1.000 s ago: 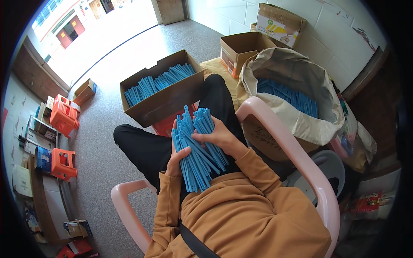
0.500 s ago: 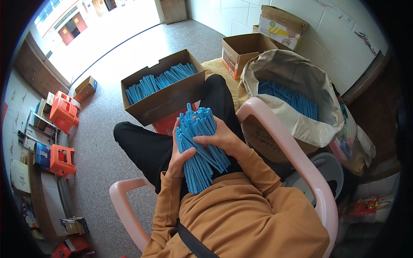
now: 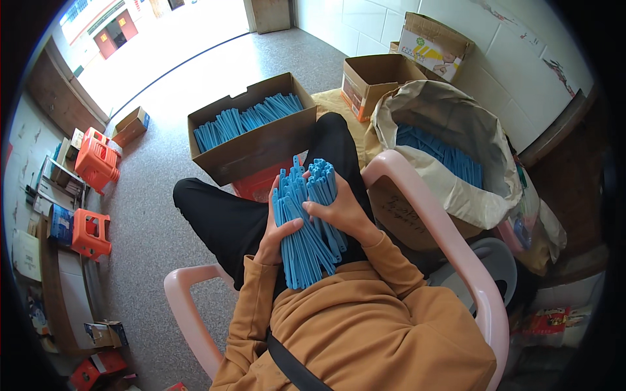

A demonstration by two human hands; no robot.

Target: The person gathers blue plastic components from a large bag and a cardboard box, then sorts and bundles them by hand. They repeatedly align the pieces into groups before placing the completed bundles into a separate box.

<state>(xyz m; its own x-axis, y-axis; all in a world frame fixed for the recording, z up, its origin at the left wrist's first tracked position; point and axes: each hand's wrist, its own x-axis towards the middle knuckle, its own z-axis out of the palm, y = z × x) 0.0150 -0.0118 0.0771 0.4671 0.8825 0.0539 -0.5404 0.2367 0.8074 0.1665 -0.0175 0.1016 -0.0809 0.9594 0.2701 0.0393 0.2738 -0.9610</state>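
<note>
While seated in a pale pink plastic armchair (image 3: 450, 241), holding a thick bundle of long blue plastic strips (image 3: 306, 221) upright over the lap, against black trousers (image 3: 222, 215). Left hand (image 3: 277, 234) wrapped around the bundle's left side, thumb across the front, fingers hidden behind: clenched on the strips. Right hand (image 3: 339, 212) clasped on the bundle's right side, fingers spread over the front, also grasping it. Upper ends of the strips fanned slightly, lower ends resting near the mustard-brown sweater (image 3: 365, 326).

Just ahead of the knees, on the grey speckled floor (image 3: 150, 195), an open brown cardboard box (image 3: 261, 146) filled with more blue strips laid flat, sitting on something red. To the right, just beside the chair arm, a large box lined with a beige paper sack (image 3: 450, 182), blue strips inside. Behind it, near the white tiled wall, an empty open cardboard box (image 3: 375, 75) and another printed carton (image 3: 433, 42). Well apart on the left, two orange plastic stools (image 3: 94, 163) beside shelves of clutter, and a small cardboard box (image 3: 130, 124) on the floor.
</note>
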